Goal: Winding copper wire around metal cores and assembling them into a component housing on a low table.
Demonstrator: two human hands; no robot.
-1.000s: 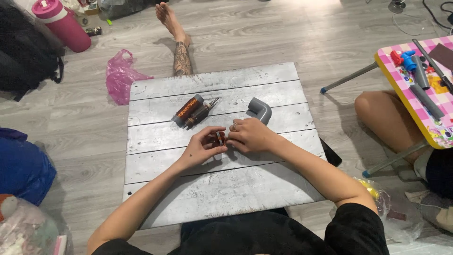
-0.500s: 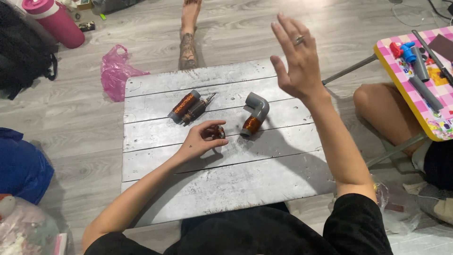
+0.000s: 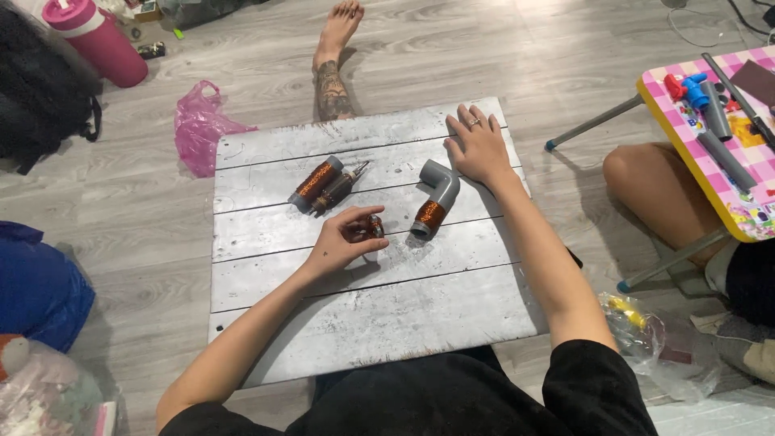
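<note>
A white plank board [image 3: 379,323] lies on the floor in front of me. My left hand [image 3: 345,240] rests on it near the middle, fingers pinched on a small dark copper-wound part [image 3: 374,225]. Just right of it lies a grey elbow pipe [image 3: 436,197] with a copper coil at its lower end. My right hand [image 3: 478,145] lies flat on the board's far right corner, fingers spread, a ring on one finger, holding nothing. Two copper-wound cylinders [image 3: 325,185] lie side by side at the board's upper left of centre.
My tattooed leg [image 3: 333,64] stretches out past the board. A pink plastic bag [image 3: 198,125] and pink bottle [image 3: 93,40] lie left. A small pink table [image 3: 710,129] with pipe pieces stands right, another person's knee [image 3: 646,182] beside it. A clear bag [image 3: 654,343] lies lower right.
My right hand let go of the small part, rose into the air, then came down flat on the board's far right corner. The left hand kept hold of the small part.
</note>
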